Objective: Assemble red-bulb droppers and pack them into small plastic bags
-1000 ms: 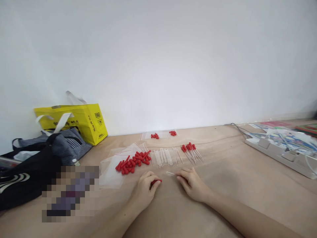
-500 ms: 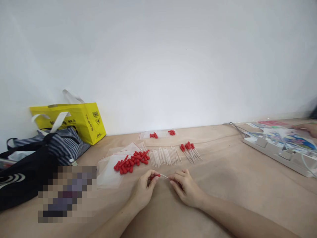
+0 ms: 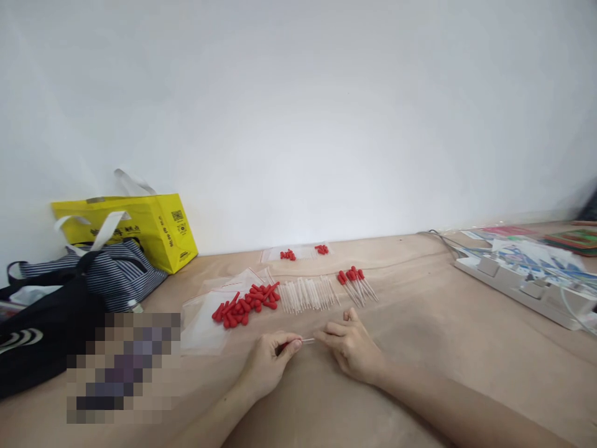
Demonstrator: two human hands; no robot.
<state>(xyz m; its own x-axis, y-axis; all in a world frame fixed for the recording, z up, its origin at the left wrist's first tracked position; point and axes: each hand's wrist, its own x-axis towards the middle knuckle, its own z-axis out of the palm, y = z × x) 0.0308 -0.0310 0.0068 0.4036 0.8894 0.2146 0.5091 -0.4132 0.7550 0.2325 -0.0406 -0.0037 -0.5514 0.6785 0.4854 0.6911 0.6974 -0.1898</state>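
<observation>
My left hand (image 3: pixel 267 362) is closed in a pinch around a red rubber bulb (image 3: pixel 282 349), most of it hidden by the fingers. From that bulb a thin clear tube (image 3: pixel 308 340) points right, and the fingertips of my right hand (image 3: pixel 355 353) are closed on its far end. Just beyond my hands lies a heap of red rubber bulbs (image 3: pixel 247 305), partly on clear plastic bags (image 3: pixel 203 330). A row of loose clear tubes (image 3: pixel 308 294) sits right of the heap. Several droppers with red bulbs (image 3: pixel 358 286) lie farther right.
At the wall lies a clear bag (image 3: pixel 305 252) with red bulbs and tubes. A yellow bag (image 3: pixel 172 233), a striped bag (image 3: pixel 124 274) and a black bag (image 3: pixel 56 342) stand left, near a blurred-out patch (image 3: pixel 125 367). On the right are a white power strip (image 3: pixel 517 292) and cables (image 3: pixel 445 238).
Both hands have shifted slightly down, and the tube shows shorter between them. My left thumb now covers more of the bulb. Another person's hand at the far right has left view.
</observation>
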